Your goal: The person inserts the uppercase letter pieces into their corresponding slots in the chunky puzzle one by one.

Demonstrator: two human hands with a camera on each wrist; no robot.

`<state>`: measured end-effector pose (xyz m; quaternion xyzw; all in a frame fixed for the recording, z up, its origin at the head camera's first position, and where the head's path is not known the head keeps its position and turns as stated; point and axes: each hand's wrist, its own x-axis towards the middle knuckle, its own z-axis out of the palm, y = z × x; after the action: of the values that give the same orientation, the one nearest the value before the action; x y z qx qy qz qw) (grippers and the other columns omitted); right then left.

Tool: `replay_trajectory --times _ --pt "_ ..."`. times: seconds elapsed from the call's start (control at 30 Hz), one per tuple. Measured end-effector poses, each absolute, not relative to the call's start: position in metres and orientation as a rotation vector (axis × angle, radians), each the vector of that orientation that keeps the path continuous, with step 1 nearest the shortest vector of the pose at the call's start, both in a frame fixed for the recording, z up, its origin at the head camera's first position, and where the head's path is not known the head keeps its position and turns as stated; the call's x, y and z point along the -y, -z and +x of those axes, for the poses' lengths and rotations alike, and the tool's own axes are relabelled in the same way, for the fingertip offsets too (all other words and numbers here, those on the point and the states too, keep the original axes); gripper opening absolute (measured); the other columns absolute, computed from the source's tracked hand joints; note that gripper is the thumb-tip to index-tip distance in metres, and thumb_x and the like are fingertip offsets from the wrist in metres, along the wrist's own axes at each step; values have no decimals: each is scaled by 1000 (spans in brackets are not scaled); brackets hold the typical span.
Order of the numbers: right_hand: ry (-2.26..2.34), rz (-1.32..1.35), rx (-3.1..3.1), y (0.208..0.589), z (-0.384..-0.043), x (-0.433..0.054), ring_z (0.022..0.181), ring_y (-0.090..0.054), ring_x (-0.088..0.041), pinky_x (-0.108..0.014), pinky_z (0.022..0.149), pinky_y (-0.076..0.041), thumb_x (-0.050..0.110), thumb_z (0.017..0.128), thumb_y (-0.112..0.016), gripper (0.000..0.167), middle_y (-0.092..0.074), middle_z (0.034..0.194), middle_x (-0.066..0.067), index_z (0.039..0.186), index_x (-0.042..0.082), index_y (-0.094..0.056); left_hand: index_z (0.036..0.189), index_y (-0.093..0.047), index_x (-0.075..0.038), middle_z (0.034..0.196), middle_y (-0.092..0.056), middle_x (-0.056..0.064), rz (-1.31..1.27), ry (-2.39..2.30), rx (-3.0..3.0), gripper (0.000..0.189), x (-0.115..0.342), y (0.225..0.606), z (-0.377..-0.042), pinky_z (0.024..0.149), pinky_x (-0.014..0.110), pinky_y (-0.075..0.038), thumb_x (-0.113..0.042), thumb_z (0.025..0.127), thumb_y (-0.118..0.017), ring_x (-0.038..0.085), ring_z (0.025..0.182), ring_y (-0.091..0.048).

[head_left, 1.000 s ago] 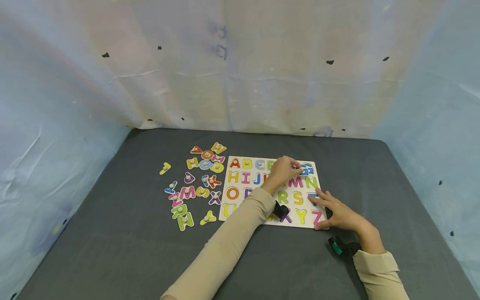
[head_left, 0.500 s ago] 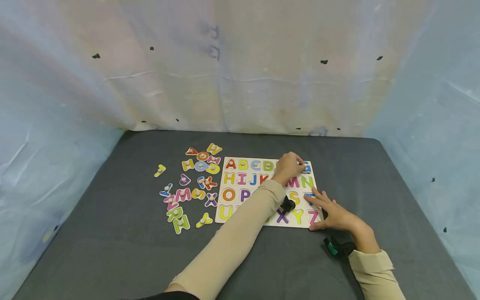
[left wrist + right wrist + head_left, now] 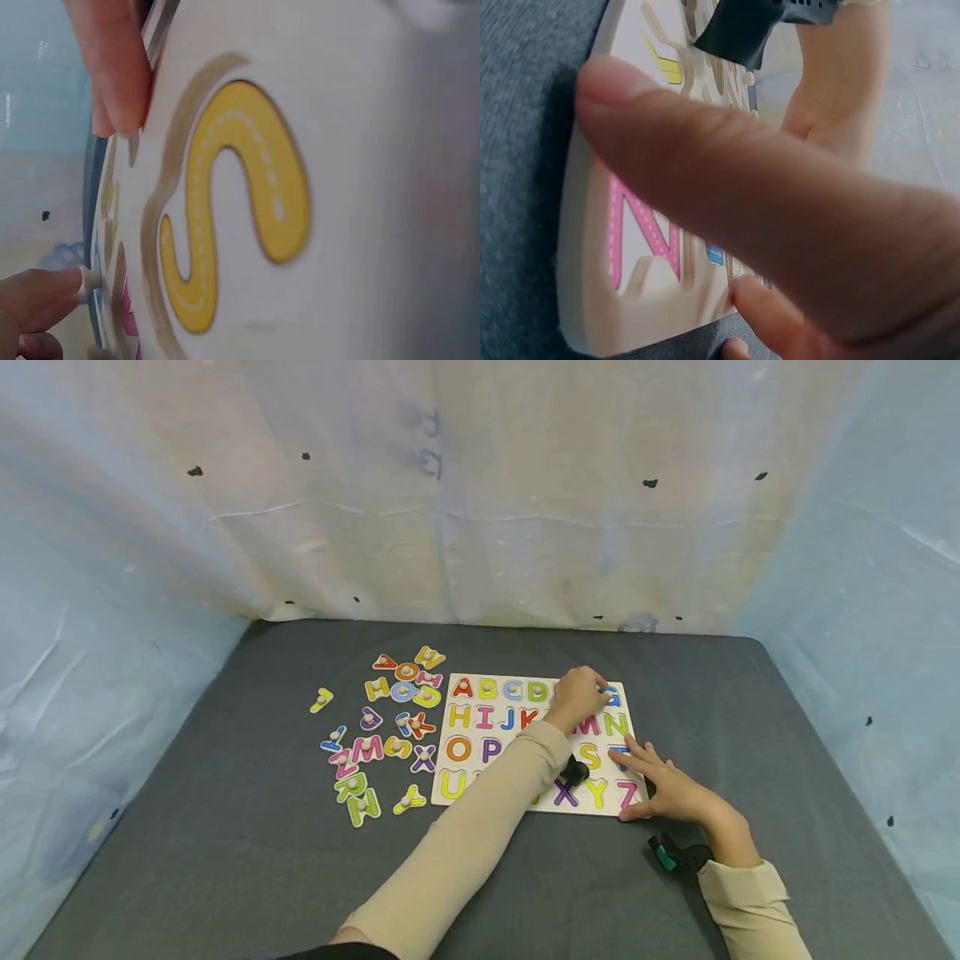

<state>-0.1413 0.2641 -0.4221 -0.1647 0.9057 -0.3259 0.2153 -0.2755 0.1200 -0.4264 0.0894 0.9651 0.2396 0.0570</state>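
My left hand reaches across a white alphabet puzzle board. It pinches the pale knob of the blue letter G piece, which lies over the G spot at the board's far right corner. Part of that piece is hidden behind the fingertips. My right hand rests on the board's right side with fingers spread. Its thumb lies at the near corner by the pink Z, while another finger reaches the blue T. Knobbed pieces A, B, C and D sit in the top row.
Left of the board, several loose knobbed letter pieces lie scattered, among them a pink M, a purple X and a yellow Y. My left sleeve crosses the board's lower rows. Plastic sheeting surrounds the dark tabletop.
The blue G piece, earlier offset from its printed G, now lies over it, with my left hand still at its knob. My right hand keeps its place; the head view has shifted slightly.
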Motion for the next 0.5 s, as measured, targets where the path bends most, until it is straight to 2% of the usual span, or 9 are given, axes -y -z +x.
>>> replay_trajectory --times 0.17,0.23,0.43,0.5 --pt "913 -471 -2514 423 -141 -265 140 0 -62 -79 103 1 27 70 -85 93 -9 157 -34 147 3 -37 107 -75 -29 117 -71 -9 293 -793 -2888 22 -113 423 -271 71 23 -50 -39 89 -68 9 94 -68" --pt "909 -480 -2516 423 -141 -264 139 0 -63 -79 102 0 27 70 -85 93 -9 156 -34 146 3 -37 107 -75 -28 118 -71 -8 315 -831 -2859 23 -107 420 -268 64 21 -48 -39 88 -68 9 89 -68" --pt "900 -499 -2522 425 -142 -267 138 -1 -64 -80 101 -1 28 70 -85 94 -10 155 -36 146 2 -36 112 -74 -25 119 -70 -4 400 -985 -2785 26 -82 413 -258 60 18 -41 -36 89 -68 11 95 -65" --pt "907 -502 -2518 425 -142 -267 138 -1 -64 -80 101 -1 27 70 -85 94 -9 155 -36 146 2 -37 112 -74 -23 114 -71 -1 427 -1049 -2762 26 -71 411 -254 58 17 -37 -34 89 -68 10 85 -60"
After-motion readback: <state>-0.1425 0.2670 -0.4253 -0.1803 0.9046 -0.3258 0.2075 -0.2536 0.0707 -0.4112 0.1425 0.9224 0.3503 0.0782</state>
